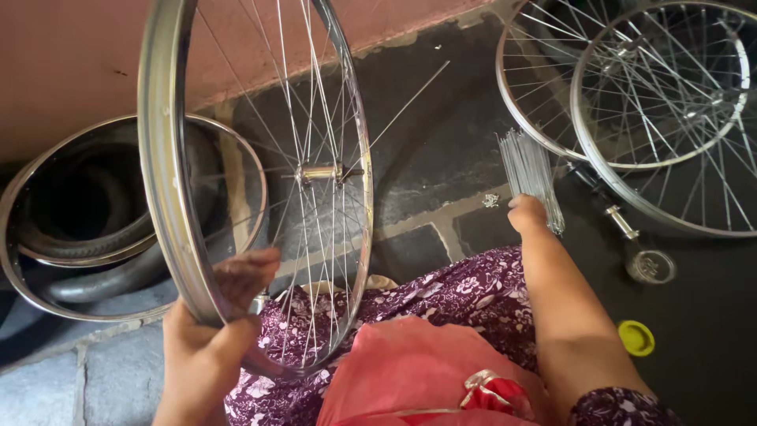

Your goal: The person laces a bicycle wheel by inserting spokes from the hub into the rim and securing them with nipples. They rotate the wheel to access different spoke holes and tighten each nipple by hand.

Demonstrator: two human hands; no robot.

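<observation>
- Two finished wheels point(658, 110) lie flat and overlapping on the dark floor point(441, 150), top right, well apart from the left hand.
- Held wheel point(260, 181): upright, edge-on to the camera, silver rim, hub point(319, 172) at mid-height with spokes fanning out; its lower arc sits over the lap.
- Bare rims point(47, 260) lie on the floor at left, behind the held wheel, with black tyre rubber point(87, 229) coiled inside them.
- Lap: purple flowered cloth point(465, 292) with a red cloth point(410, 363) over it, bottom centre.
- Left hand point(206, 339): fingers clamped around the lower left of the held wheel's rim, thumb pressed on the near face.
- Right hand point(527, 213): arm stretched out over the lap, fingers curled down onto the near end of the spoke bundle point(530, 170); the back of the hand faces the camera, so cannot tell whether the fingers are closed on it.
- Spoke bundle: loose silver spokes, standing roughly upright on the floor, between the held wheel and the flat wheels.
- One spoke point(410, 99) juts out at a slant from the held wheel, near the hub.
- Small parts on the floor right of the arm: a clear round lid point(650, 267), a yellow cap point(635, 338), a short axle point(620, 222).
</observation>
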